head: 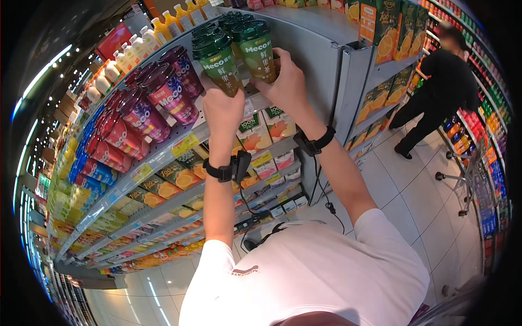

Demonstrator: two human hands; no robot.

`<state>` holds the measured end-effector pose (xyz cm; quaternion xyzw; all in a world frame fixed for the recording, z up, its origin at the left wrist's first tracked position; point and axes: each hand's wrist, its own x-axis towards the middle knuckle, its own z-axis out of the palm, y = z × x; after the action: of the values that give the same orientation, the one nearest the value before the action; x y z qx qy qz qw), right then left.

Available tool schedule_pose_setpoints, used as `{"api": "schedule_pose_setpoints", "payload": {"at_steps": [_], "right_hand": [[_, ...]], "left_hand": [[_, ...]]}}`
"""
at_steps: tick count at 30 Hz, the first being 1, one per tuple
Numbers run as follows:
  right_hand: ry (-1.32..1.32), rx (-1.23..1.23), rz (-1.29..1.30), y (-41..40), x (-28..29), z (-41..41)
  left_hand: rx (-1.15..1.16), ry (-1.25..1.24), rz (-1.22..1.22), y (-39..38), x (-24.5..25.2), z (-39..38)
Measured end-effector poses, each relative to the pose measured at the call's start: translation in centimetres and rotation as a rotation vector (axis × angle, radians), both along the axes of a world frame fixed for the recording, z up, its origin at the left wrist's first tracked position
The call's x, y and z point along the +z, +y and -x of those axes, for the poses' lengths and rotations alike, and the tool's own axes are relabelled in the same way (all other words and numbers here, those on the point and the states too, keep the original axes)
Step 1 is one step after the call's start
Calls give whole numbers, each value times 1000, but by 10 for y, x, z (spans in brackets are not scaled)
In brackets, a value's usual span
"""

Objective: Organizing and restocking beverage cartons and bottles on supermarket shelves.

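On a metal store shelf (183, 134) stand rows of lidded Meco fruit-tea cups. My left hand (223, 104) grips the lower part of a green-lidded cup (216, 61) at the front of its row. Just to the right, my right hand (285, 79) is closed around the base of a second green-lidded cup (256, 51). More green-lidded cups stand behind these two, partly hidden. Left of my left hand is a purple cup (171, 93), its side facing me. Both wrists wear black straps with small devices and cables.
Red cups (122, 138) and blue cups (98, 173) continue leftward along the shelf. Juice cartons (253, 132) fill the level below. A grey end panel (301, 61) rises at right. Beyond it, a person in black (442, 85) stands in the aisle near a wheeled cart (456, 179).
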<state>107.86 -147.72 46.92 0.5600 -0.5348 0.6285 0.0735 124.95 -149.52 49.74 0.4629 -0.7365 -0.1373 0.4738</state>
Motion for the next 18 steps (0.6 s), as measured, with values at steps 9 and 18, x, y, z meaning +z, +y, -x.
{"api": "schedule_pose_setpoints", "payload": {"at_steps": [9,18], "right_hand": [[-41,-22,67,-5,-1,-3],[-5,-37,59,-13,-9,1]], "left_hand": [[-123,65,76,-14,3,-11],[-32,52,72,-15,0,-4]]}}
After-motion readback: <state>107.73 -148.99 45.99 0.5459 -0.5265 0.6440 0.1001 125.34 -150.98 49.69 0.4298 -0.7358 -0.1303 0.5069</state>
